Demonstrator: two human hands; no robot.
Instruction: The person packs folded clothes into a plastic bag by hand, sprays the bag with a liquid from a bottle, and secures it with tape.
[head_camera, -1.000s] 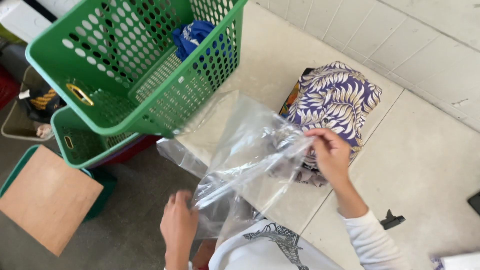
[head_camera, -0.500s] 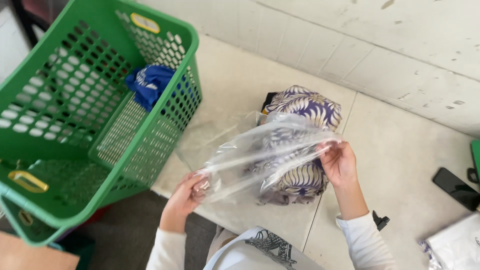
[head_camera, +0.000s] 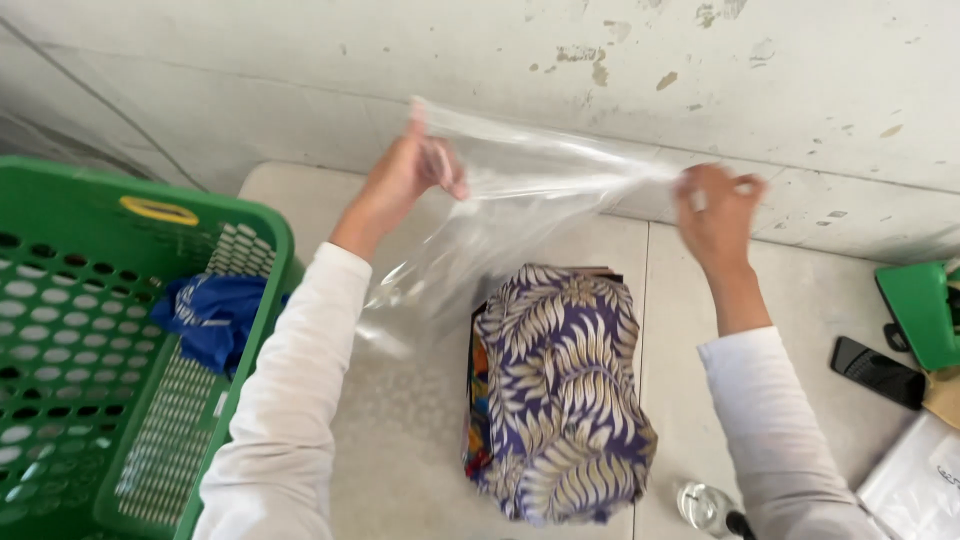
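Head view, looking down: nearest to the viewer, at the bottom edge, a small clear glass-like object (head_camera: 703, 505) sits on the pale tiled desk (head_camera: 790, 300), just right of a folded purple garment with a cream leaf pattern (head_camera: 560, 390). That garment lies in a stack on the desk, with an orange and dark cloth edge (head_camera: 479, 395) showing under its left side. To the left stands a green perforated plastic basket (head_camera: 100, 400) with a yellow oval tag on its rim, and a crumpled blue cloth (head_camera: 212, 315) rests inside it. At the right edge lie a black flat phone-like device (head_camera: 878, 371), a green plastic object (head_camera: 920, 310) and a white packet (head_camera: 915, 485). Both white-sleeved arms reach away from the viewer, over the garment. The left hand (head_camera: 405, 175) has its grip pinched on the top left edge of a clear plastic bag (head_camera: 500, 215), and the right hand (head_camera: 722, 210) has its grip clenched on the bag's top right edge. Stretched between them, the bag hangs above the desk, its lower part drooping down to the left of the garment, and seems to brush its far end. Behind everything rises a chipped whitewashed wall (head_camera: 560, 70).
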